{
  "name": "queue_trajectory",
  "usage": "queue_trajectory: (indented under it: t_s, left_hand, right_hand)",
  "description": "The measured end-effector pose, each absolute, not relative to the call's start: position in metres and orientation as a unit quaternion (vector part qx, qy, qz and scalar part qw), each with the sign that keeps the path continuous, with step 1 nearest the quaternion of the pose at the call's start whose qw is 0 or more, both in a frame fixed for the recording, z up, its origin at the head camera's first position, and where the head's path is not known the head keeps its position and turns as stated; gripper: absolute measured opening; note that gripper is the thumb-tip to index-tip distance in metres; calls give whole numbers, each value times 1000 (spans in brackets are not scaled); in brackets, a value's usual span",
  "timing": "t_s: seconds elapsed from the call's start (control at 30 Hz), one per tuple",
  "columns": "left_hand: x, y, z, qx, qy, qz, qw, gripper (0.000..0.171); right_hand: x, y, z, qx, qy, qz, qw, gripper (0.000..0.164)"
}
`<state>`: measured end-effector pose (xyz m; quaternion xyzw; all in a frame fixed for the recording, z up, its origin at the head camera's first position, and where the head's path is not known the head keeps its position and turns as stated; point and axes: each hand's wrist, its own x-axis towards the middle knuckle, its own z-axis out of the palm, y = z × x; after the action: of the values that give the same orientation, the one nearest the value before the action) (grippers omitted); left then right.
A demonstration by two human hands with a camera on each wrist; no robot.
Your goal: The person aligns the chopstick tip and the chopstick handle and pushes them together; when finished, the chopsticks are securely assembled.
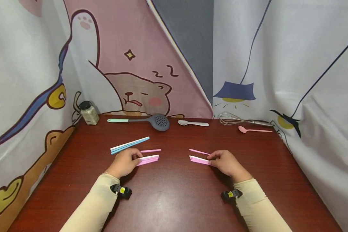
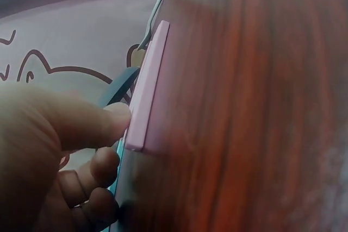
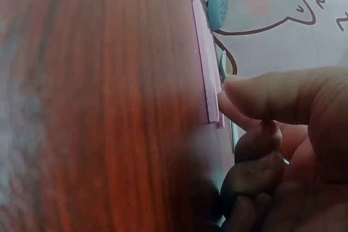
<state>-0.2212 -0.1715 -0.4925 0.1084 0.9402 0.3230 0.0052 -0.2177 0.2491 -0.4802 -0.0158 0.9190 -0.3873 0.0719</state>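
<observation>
My left hand (image 1: 125, 162) is at the near-left end of a small bundle of slim pink sticks (image 1: 148, 160) with a whitish top one. Its thumb and index finger pinch at the bundle's edge; the other fingers curl under in the left wrist view, beside the pink sticks (image 2: 147, 91). A single pink stick (image 1: 151, 150) lies just behind. Opposite, my right hand (image 1: 227, 162) pinches at the outer end of a matching pink bundle (image 1: 199, 160), also seen as pink sticks (image 3: 206, 69) in the right wrist view. Another single pink stick (image 1: 198, 151) lies behind it.
Blue and white sticks (image 1: 130, 145) lie behind my left hand. Along the back edge are a jar (image 1: 89, 112), a slotted skimmer (image 1: 160, 122), a white spoon (image 1: 193, 123), a whisk (image 1: 245, 120) and a pink spoon (image 1: 255, 130). Printed curtains (image 1: 278, 64) border the brown table (image 1: 168, 199).
</observation>
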Motion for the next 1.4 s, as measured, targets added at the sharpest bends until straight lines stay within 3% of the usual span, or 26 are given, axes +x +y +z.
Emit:
queue_trajectory:
  t_s: [0.27,0.9,1.23,1.4]
  left_hand:
    - [-222,-168,-490,99,952,291,8,5]
    - [-221,-165,-491,95,952,291,6,11]
    - [-219,-163,-493,110,931,346,-28,8]
    - [-217,-158,-491,150,897,413,-48,9]
  right_hand:
    - [-220,249,-479,-20,929,-362,75,10]
    - [-221,245,-478,-47,940,-330,71,9]
    - [-217,245,-475,-48,934,-349,68,8]
    - [-214,243,-471,-67,930,-360,37,6]
